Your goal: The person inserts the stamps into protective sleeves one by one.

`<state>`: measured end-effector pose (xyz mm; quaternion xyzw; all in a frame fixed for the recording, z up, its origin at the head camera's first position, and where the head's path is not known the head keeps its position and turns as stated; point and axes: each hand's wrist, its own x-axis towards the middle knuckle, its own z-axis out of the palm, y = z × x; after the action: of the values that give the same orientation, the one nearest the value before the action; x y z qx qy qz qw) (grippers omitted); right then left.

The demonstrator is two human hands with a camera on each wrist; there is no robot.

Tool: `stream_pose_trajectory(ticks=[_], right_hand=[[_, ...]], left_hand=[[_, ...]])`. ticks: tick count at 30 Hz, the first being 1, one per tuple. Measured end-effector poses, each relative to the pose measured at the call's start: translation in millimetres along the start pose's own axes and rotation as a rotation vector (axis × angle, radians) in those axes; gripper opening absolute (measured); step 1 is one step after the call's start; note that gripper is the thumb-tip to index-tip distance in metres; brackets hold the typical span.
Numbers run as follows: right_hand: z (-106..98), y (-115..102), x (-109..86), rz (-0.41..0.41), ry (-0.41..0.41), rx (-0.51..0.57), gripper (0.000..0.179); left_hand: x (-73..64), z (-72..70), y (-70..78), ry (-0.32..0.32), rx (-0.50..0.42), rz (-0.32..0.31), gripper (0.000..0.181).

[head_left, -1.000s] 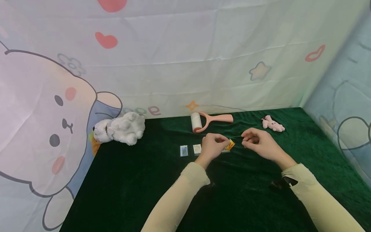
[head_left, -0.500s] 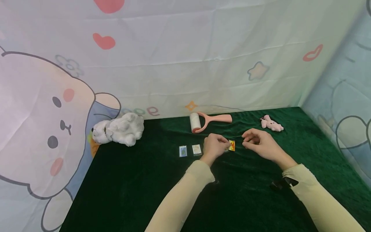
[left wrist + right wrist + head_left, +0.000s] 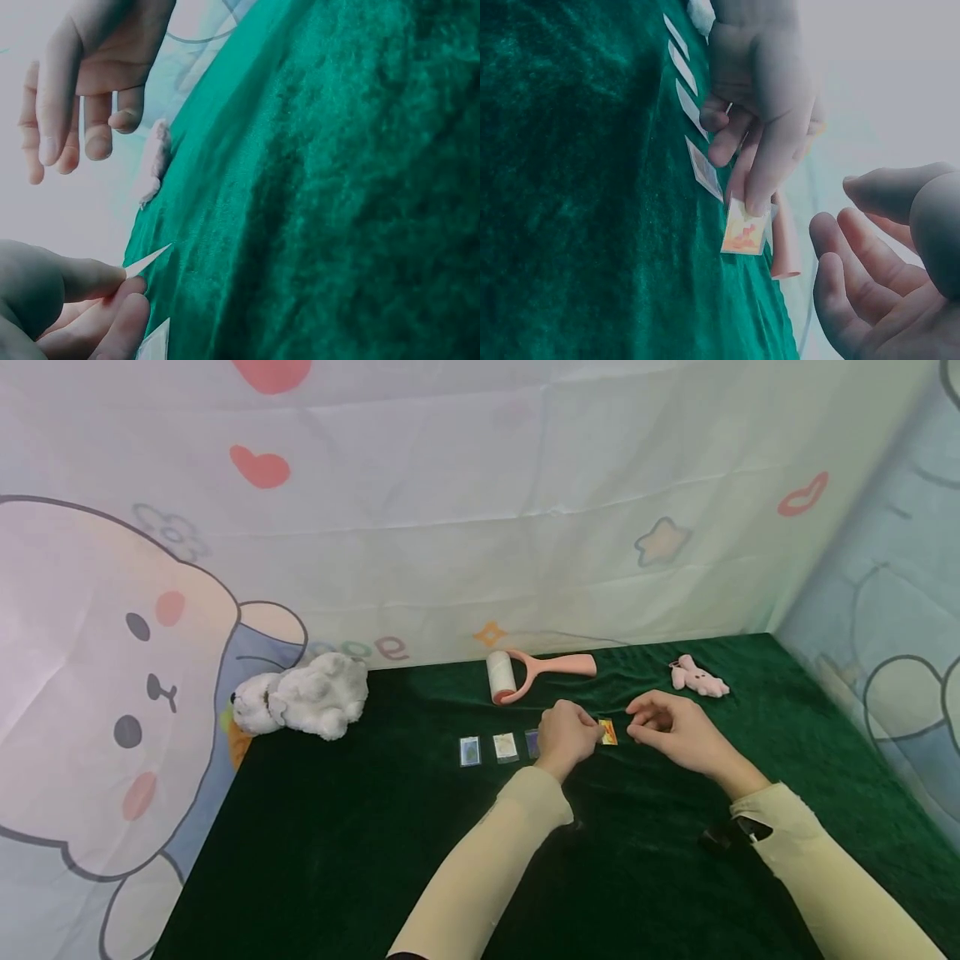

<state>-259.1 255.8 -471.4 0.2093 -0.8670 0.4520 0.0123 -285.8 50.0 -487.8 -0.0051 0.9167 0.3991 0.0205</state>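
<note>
My left hand point(image 3: 570, 732) pinches a small orange-and-yellow card point(image 3: 744, 232) between thumb and fingers, low over the green cloth point(image 3: 337, 827). Left of it, more small cards lie in a row: a blue one point(image 3: 469, 752), a whitish one point(image 3: 506, 747) and a dark purple one point(image 3: 532, 743) partly behind the left hand. The right wrist view also shows a further card point(image 3: 704, 169) on the cloth, closest to the held one. To the right, my right hand point(image 3: 675, 731) hovers with loosely bent fingers and nothing between them.
Behind the cards lies a lint roller point(image 3: 558, 665) with a pink handle. A small pink plush toy point(image 3: 699, 677) is at the back right, and a white plush dog point(image 3: 315, 695) at the back left. A printed curtain point(image 3: 450, 527) closes off the rear.
My left hand has moved slightly right with the orange card, which has turned from slanted to nearly straight. The purple card has come into view behind it. The right hand stays almost still.
</note>
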Motion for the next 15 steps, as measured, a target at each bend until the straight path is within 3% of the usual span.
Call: stream_pose_trajectory(ticks=[7, 15], right_hand=[[2.8, 2.3, 2.4, -0.004, 0.002, -0.008, 0.023], [1.9, 1.5, 1.5, 0.003, -0.005, -0.012, 0.026]], left_hand=[[1.8, 1.7, -0.6, 0.009, 0.078, -0.017, 0.033], [3.5, 1.4, -1.9, 0.012, 0.154, 0.068, 0.035]])
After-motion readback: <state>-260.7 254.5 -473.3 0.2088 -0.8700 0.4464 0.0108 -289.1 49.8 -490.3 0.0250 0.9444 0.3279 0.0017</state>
